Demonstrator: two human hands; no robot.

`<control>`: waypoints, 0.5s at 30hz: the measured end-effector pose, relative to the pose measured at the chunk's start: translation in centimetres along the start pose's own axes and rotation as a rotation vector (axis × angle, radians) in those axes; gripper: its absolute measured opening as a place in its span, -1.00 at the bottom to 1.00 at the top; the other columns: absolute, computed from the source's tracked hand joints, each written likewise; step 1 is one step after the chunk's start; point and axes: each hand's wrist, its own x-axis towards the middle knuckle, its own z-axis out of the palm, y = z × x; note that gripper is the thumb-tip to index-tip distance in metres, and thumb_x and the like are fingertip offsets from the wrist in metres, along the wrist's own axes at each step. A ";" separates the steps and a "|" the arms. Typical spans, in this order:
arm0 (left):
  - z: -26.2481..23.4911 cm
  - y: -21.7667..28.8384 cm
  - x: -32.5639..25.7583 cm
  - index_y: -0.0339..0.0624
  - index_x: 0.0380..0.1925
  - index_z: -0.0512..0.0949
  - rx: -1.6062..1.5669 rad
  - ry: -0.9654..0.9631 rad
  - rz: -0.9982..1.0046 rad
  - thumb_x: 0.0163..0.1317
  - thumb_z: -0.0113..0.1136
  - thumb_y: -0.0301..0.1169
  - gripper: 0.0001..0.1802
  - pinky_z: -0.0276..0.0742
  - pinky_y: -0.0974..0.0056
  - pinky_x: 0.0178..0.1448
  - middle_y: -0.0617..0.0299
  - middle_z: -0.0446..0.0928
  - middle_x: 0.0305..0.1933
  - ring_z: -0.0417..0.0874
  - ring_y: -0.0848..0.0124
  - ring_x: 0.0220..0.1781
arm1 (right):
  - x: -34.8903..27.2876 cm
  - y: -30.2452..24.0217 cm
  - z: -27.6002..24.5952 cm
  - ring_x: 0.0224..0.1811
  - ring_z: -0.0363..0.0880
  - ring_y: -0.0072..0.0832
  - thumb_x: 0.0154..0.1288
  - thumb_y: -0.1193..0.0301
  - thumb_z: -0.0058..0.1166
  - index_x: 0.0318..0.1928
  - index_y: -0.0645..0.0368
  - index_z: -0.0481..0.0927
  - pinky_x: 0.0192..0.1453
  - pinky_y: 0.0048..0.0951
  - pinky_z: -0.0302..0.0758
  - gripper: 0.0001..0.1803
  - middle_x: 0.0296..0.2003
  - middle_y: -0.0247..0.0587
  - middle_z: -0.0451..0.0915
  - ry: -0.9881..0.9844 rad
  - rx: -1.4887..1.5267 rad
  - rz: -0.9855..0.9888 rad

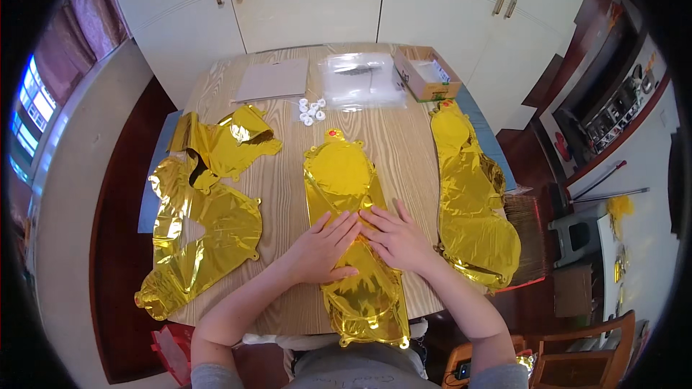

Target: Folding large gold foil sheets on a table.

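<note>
A flat gold foil balloon point(339, 167), uninflated, lies lengthwise on the wooden table in front of me, its near end at the table edge. My left hand point(328, 245) rests palm down on its middle, fingers stretched out. Beside it my right hand point(395, 236) also lies flat on the foil, fingers spread, with both sets of fingertips close together. A second gold foil balloon point(223, 223) is spread at the left, with a crumpled folded part point(234, 137) beyond it. Another gold foil balloon point(472, 209) lies along the right edge.
At the back of the table point(400, 144) are a pale flat board point(272, 79), clear plastic bags point(362, 81) and an open cardboard box point(430, 81). Several small white rolls point(311, 111) sit before them. A wooden chair point(587, 353) stands at lower right, a grey stool point(577, 239) beyond.
</note>
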 end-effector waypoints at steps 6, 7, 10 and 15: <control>-0.2 0.1 0.0 -0.40 0.36 0.10 0.008 0.015 0.002 0.23 -0.02 0.24 -0.01 -0.06 -0.04 0.51 -0.18 0.11 0.44 0.09 0.02 0.50 | 0.1 -0.1 -0.1 0.41 0.22 -0.33 0.32 0.27 -0.02 0.15 -0.04 0.55 0.49 0.20 -0.13 -0.60 0.32 -0.33 0.35 -0.007 -0.005 0.004; -0.3 0.2 0.0 -0.40 0.36 0.10 0.006 0.018 0.002 0.23 -0.02 0.24 -0.01 -0.06 -0.05 0.51 -0.18 0.11 0.44 0.09 0.01 0.50 | 0.1 -0.1 -0.1 0.41 0.22 -0.33 0.32 0.27 -0.02 0.15 -0.04 0.55 0.49 0.20 -0.13 -0.61 0.32 -0.33 0.35 -0.005 -0.006 0.003; -0.2 0.1 0.0 -0.36 0.36 0.12 -0.001 0.037 0.010 0.22 0.00 0.24 -0.02 -0.05 -0.06 0.50 -0.18 0.11 0.44 0.08 -0.02 0.50 | 0.1 0.0 0.1 0.40 0.22 -0.35 0.34 0.22 -0.05 0.09 -0.05 0.61 0.49 0.16 -0.09 -0.63 0.31 -0.33 0.36 0.025 -0.021 -0.003; -0.1 0.1 -0.1 -0.23 0.36 0.17 0.031 0.055 0.053 0.20 0.05 0.22 -0.07 -0.02 -0.09 0.49 -0.19 0.12 0.43 0.11 -0.04 0.48 | 0.1 -0.3 -0.4 0.40 0.23 -0.34 0.34 0.22 -0.04 0.12 -0.06 0.59 0.48 0.16 -0.08 -0.62 0.30 -0.34 0.37 -0.034 -0.050 0.005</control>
